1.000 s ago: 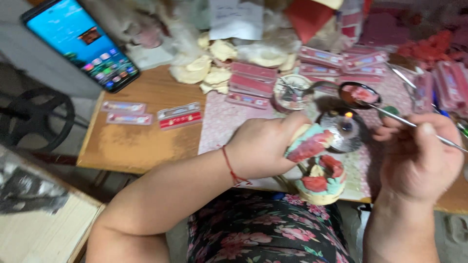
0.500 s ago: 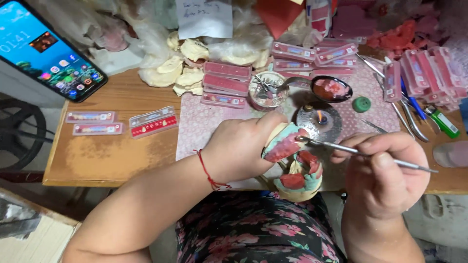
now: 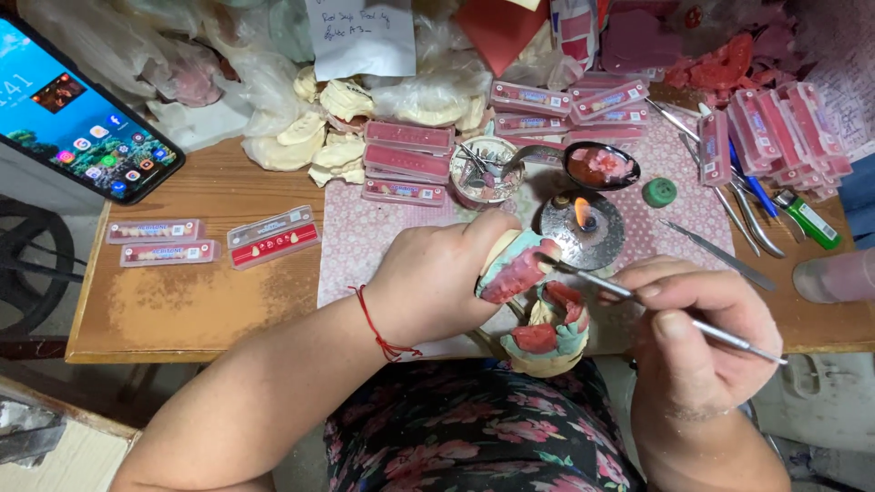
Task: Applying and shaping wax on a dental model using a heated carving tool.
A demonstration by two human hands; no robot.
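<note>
Here, head view, one entry per item, clock directions read from the middle of the picture

Left hand point(image 3: 437, 287): at about 6 o'clock, fingers curled tight around the dental model point(image 3: 538, 305), a red thread bracelet point(image 3: 378, 328) on its wrist.

Dental model: pale plaster casts carrying pink and red wax, gripped by the left hand just below centre, its upper wax rim tilted toward 2 o'clock, lower half hanging over the table edge above a floral garment point(image 3: 474, 437).

Right hand point(image 3: 697, 342): at 4 o'clock, closed in a pen grip on the metal instrument point(image 3: 665, 310), thumb and forefinger pinching the shaft.

Metal instrument: thin steel rod, its tip touching the wax of the model, its tail pointing to 4 o'clock.

Burner point(image 3: 581, 228): round metal dish with a small lit flame, at 2 o'clock, just beyond the model.

Spoon point(image 3: 592, 166): dark bowl holding pink wax, at 1 o'clock, beyond the burner.

Small round tin point(image 3: 483, 169): at 12 o'clock, holding loose metal bits.

Tooth card boxes point(image 3: 406, 164): pink, stacked at 11 o'clock; more at 2 o'clock along the table's right side.

Flat strips of teeth point(image 3: 214, 241): three, at 9 o'clock on the bare wooden table point(image 3: 182, 310).

Smartphone point(image 3: 77, 118): lit screen, at 10 o'clock, propped on the left edge.

Plaster casts point(image 3: 310, 137): cream, heaped at 11 o'clock among plastic bags
</note>
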